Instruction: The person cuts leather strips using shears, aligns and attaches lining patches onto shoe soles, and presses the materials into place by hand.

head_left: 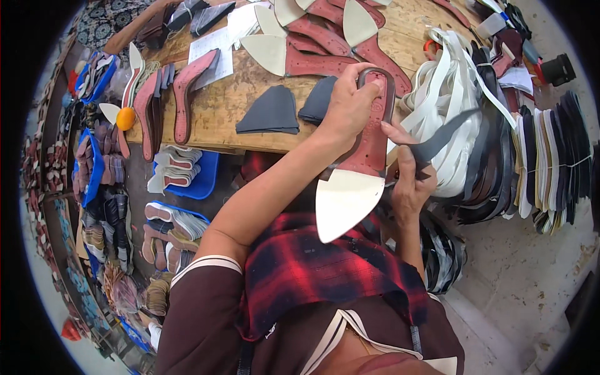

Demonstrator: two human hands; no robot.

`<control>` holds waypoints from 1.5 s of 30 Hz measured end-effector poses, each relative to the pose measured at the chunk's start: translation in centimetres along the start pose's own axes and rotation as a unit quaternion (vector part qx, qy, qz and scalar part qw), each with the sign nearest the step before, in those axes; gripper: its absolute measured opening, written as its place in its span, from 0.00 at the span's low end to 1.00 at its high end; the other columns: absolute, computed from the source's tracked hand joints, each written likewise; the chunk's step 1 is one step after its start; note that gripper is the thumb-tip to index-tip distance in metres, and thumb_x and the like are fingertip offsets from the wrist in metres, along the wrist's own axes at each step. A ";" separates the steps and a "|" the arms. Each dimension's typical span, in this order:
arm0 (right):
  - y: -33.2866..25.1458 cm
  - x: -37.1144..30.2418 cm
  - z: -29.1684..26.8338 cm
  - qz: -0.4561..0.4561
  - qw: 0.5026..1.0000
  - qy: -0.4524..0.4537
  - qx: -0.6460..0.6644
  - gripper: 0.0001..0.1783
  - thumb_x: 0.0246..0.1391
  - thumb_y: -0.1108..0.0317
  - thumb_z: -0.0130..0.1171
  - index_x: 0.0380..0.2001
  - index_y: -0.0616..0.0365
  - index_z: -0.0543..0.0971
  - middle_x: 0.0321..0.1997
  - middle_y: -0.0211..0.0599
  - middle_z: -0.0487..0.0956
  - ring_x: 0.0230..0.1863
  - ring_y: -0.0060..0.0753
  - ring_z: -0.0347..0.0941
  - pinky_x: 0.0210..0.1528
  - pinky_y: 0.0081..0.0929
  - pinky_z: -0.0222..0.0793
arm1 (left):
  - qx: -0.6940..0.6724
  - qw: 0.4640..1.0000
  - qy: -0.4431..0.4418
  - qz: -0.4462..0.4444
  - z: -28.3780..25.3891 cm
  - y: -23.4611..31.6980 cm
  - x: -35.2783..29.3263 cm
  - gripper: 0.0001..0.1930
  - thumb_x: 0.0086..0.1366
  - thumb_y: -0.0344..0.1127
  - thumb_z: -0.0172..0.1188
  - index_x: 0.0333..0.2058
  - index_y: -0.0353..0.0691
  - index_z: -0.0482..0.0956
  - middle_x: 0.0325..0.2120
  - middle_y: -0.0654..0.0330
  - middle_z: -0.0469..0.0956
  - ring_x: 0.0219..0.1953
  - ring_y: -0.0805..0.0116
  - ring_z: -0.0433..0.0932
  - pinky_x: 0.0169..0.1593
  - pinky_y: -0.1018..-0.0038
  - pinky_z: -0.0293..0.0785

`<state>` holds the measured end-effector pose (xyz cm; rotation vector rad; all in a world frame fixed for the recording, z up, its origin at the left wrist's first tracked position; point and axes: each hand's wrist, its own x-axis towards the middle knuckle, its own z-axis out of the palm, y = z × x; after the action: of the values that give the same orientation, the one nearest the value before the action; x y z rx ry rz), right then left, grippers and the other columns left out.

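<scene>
A shoe insole (370,153) with a dark red back part and a cream toe end is held up in front of my body, toe pointing down. My left hand (347,105) is closed round its heel end, thumb on the red face. Brown edging runs round that heel. Beside the insole's right edge, my right hand (412,184) is closed on a dark grey strip (447,136), whose free end sticks out to the right. Part of the strip is hidden behind my fingers. Whether it touches the insole I cannot tell.
Similar insoles (319,53) are heaped on the wooden table (215,128), near two stacks of dark grey pieces (270,111). White strips (447,94) hang at the right edge by bundled dark strips (545,150). Blue bins (203,175) with insoles stand below left.
</scene>
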<state>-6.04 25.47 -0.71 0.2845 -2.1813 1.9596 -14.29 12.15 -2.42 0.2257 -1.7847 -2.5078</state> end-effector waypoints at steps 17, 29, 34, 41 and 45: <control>1.4 1.6 1.7 -0.091 0.985 0.005 0.147 0.65 0.39 0.46 0.71 0.66 0.65 0.40 0.59 0.61 0.64 0.58 0.51 0.66 0.62 0.44 0.61 | -0.276 0.939 0.014 -0.203 -1.4 0.6 -3.0 0.07 0.68 0.35 0.48 0.41 0.41 0.69 0.35 0.61 0.74 0.37 0.69 0.75 0.43 0.68 0.74; -0.4 0.7 3.4 -0.017 0.976 -0.085 0.199 0.44 0.46 0.50 0.63 0.60 0.66 0.61 0.55 0.45 0.70 0.55 0.38 0.69 0.58 0.34 0.62 | -0.191 0.972 0.031 -0.131 -7.2 4.3 -8.2 0.23 0.64 0.29 0.58 0.57 0.40 0.64 0.40 0.62 0.75 0.37 0.75 0.77 0.37 0.78 0.78; -1.9 1.8 4.0 0.150 0.950 -0.119 0.246 0.37 0.43 0.64 0.63 0.58 0.64 0.64 0.53 0.40 0.70 0.50 0.30 0.71 0.51 0.26 0.69 | 0.451 0.865 -0.146 0.161 -8.7 8.5 -8.4 0.37 0.45 0.44 0.74 0.52 0.34 0.71 0.43 0.53 0.72 0.47 0.59 0.73 0.53 0.68 0.68; 0.3 0.3 1.1 0.228 0.926 -0.047 0.297 0.20 0.55 0.64 0.57 0.47 0.65 0.70 0.41 0.40 0.75 0.29 0.21 0.68 0.25 0.17 0.60 | 0.338 0.890 -0.301 0.048 -7.3 7.8 -6.0 0.33 0.43 0.36 0.74 0.50 0.31 0.74 0.37 0.57 0.72 0.43 0.65 0.72 0.49 0.73 0.67; 1.5 0.2 -1.3 0.252 0.909 0.101 0.316 0.10 0.61 0.65 0.51 0.30 0.60 0.73 0.21 0.33 0.76 0.13 0.17 0.63 0.10 0.13 0.49 | 0.221 0.870 -0.440 -0.014 -5.7 5.5 -5.7 0.33 0.43 0.33 0.72 0.50 0.30 0.74 0.34 0.61 0.69 0.39 0.71 0.68 0.46 0.76 0.64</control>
<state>-6.64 26.92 -1.92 -0.4316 -1.5263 2.7913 -8.05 5.70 1.43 -1.0616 -2.6303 -2.3192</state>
